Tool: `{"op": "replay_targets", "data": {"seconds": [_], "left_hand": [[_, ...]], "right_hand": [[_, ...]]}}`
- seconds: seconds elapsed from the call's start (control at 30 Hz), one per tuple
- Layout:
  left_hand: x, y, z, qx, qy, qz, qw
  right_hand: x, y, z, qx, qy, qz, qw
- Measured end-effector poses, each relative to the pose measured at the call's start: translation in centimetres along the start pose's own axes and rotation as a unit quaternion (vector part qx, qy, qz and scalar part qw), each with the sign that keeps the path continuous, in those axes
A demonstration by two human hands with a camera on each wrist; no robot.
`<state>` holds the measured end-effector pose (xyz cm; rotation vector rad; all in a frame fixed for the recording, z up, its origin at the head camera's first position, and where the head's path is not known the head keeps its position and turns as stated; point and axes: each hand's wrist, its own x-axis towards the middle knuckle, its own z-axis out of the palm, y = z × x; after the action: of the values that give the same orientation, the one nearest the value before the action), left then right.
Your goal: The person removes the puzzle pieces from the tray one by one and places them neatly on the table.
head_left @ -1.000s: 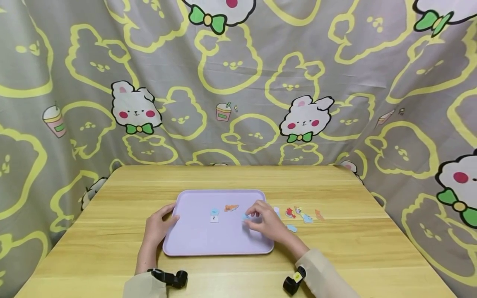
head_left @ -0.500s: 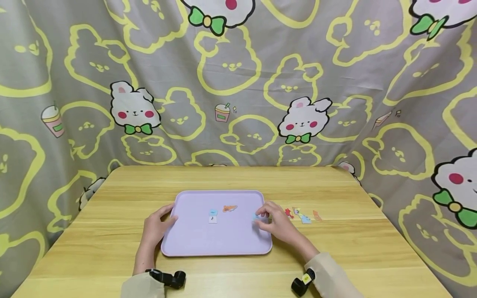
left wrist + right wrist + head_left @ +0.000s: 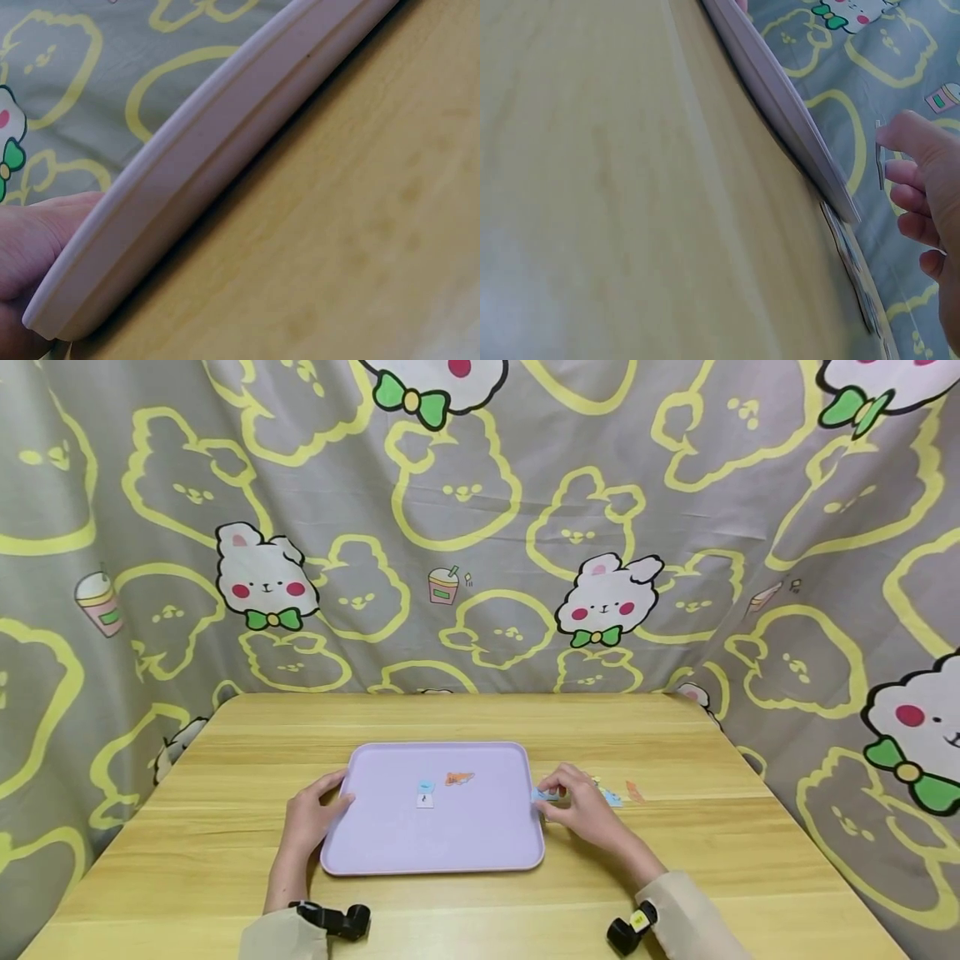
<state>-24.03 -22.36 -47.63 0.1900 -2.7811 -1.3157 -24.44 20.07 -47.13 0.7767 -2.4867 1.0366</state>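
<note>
A lilac tray (image 3: 450, 843) lies on the wooden table. My left hand (image 3: 309, 817) holds its left rim, thumb over the edge; the left wrist view shows the fingers (image 3: 34, 247) at the tray's far corner. My right hand (image 3: 588, 810) pinches a thin, flat light-blue piece (image 3: 541, 794) between thumb and fingertips, at the tray's right rim. In the right wrist view this piece (image 3: 879, 157) is seen edge-on, held up above the surface. On the tray are a small blue piece (image 3: 426, 786), a white piece (image 3: 425, 802) with a dark mark right below it, and an orange piece (image 3: 459, 778).
More flat cut-out pieces lie on the table right of the tray, partly hidden behind my right hand: a blue one (image 3: 612, 798) and an orange one (image 3: 633, 791). A patterned grey curtain (image 3: 495, 527) stands behind and beside the table (image 3: 450, 718).
My right hand has moved right with the light-blue piece, from over the tray to its right rim. The left hand keeps its hold on the tray.
</note>
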Motion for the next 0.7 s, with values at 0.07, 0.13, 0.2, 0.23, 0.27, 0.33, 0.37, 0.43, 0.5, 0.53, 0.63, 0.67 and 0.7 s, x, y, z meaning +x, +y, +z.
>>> {"op": "replay_targets", "data": {"seconds": [0.07,0.13,0.2,0.23,0.27,0.33,0.37,0.43,0.5,0.53,0.63,0.67,0.7], "left_hand": [[0.0,0.0,0.0,0.001,0.000,0.000,1.0000],[0.0,0.0,0.0,0.000,0.000,-0.001,1.0000],[0.0,0.0,0.0,-0.001,0.000,-0.002,1.0000],[0.0,0.0,0.0,-0.002,0.000,-0.003,1.0000],[0.0,0.0,0.0,-0.003,0.000,-0.003,1.0000],[0.1,0.0,0.1,-0.003,0.000,-0.002,1.0000],[0.1,0.0,0.1,-0.003,0.000,-0.001,1.0000],[0.1,0.0,0.0,-0.002,0.000,0.000,1.0000],[0.1,0.0,0.0,-0.002,0.000,-0.001,1.0000],[0.1,0.0,0.0,-0.003,-0.001,-0.002,1.0000],[0.0,0.0,0.0,-0.006,-0.003,-0.006,1.0000],[0.0,0.0,0.0,-0.007,-0.004,-0.008,0.9999],[0.0,0.0,0.0,-0.007,-0.004,-0.009,0.9999]], "right_hand": [[-0.2,0.2,-0.3,0.003,-0.001,0.006,1.0000],[-0.4,0.4,-0.6,0.007,-0.003,0.013,0.9999],[-0.6,0.6,-0.9,0.007,-0.003,0.016,0.9998],[-0.7,0.6,-1.0,0.007,-0.003,0.019,0.9998],[-0.8,0.7,-1.2,0.006,-0.003,0.020,0.9998],[-1.0,0.9,-1.4,0.004,-0.001,0.024,0.9997],[-1.1,1.0,-1.6,0.001,0.001,0.025,0.9997],[-1.3,1.2,-1.8,-0.003,0.005,0.028,0.9996],[-1.5,1.4,-2.1,-0.008,0.009,0.029,0.9995],[-1.6,1.5,-2.2,-0.009,0.011,0.027,0.9995],[-1.9,1.8,-2.5,-0.008,0.013,0.028,0.9995],[-2.1,1.8,-2.6,-0.010,0.014,0.029,0.9994],[-2.2,1.9,-2.8,-0.012,0.014,0.030,0.9994]]}}
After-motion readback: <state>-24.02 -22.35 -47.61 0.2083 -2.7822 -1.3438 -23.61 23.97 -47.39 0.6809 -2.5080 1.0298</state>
